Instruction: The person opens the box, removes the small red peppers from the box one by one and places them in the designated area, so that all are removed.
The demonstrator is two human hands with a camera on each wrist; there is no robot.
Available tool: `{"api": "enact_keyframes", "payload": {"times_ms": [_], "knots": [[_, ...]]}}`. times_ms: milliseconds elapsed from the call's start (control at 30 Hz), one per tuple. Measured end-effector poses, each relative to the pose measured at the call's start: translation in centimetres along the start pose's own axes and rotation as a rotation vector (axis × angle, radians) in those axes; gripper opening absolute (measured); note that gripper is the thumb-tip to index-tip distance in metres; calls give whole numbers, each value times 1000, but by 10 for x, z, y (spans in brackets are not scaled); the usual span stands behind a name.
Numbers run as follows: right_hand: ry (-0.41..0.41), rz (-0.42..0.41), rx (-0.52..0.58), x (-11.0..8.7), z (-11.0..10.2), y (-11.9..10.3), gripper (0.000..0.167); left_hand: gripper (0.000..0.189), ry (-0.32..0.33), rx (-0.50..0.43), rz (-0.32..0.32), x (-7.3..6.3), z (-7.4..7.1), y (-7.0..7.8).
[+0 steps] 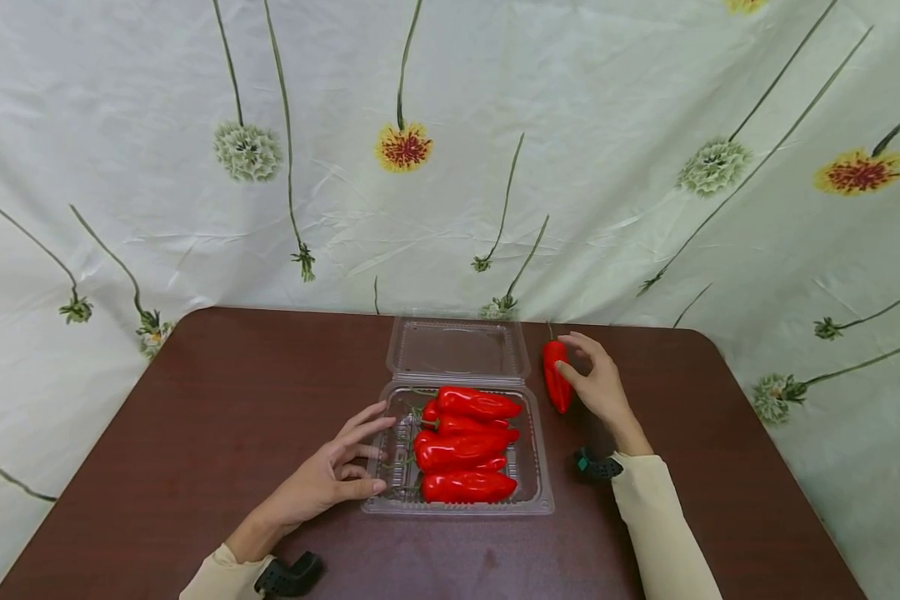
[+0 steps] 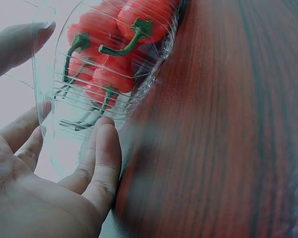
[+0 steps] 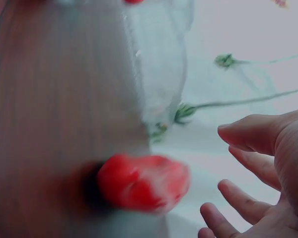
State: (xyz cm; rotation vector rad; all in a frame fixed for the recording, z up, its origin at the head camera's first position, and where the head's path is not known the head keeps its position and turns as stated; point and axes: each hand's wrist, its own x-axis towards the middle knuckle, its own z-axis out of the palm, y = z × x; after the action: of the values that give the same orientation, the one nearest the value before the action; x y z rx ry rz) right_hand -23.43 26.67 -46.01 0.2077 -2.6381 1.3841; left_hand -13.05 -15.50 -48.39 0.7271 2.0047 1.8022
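A clear plastic clamshell box (image 1: 546, 492) lies with its lid folded back on the table. Inside, several red peppers (image 1: 468, 451) lie side by side, their green stems (image 2: 139, 37) pointing left. My left hand (image 1: 330, 475) is at the box's left side, fingers spread and fingertips right at the wall. To the right of the lid lies a single red pepper (image 1: 553, 375), stem away from me. Over its right side my right hand (image 1: 600, 379) reaches with parted fingers, the thumb overlapping the pepper in the head view. In the right wrist view the fingers stand apart from this pepper (image 3: 143, 182).
The transparent lid (image 1: 457, 348) lies back toward the table's far edge. Behind the brown table (image 1: 270, 375) hangs a pale cloth (image 1: 450, 208) with printed flowers. Dark straps (image 1: 598, 465) sit at both wrists, below light sleeves.
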Motion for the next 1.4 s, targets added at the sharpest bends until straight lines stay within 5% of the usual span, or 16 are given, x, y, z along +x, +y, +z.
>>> {"api": "enact_keyframes", "payload": {"times_ms": [733, 1000, 1400], "knots": [[-287, -252, 147, -28, 10, -82, 42, 72, 3, -1, 3, -1, 0, 0], [-466, -318, 40, -39, 21, -105, 50, 74, -1, 2, 2, 0, -1, 1], [-663, -441, -136, -50, 43, -122, 31, 73, 1, -3, -31, 1, 0, -2]]}}
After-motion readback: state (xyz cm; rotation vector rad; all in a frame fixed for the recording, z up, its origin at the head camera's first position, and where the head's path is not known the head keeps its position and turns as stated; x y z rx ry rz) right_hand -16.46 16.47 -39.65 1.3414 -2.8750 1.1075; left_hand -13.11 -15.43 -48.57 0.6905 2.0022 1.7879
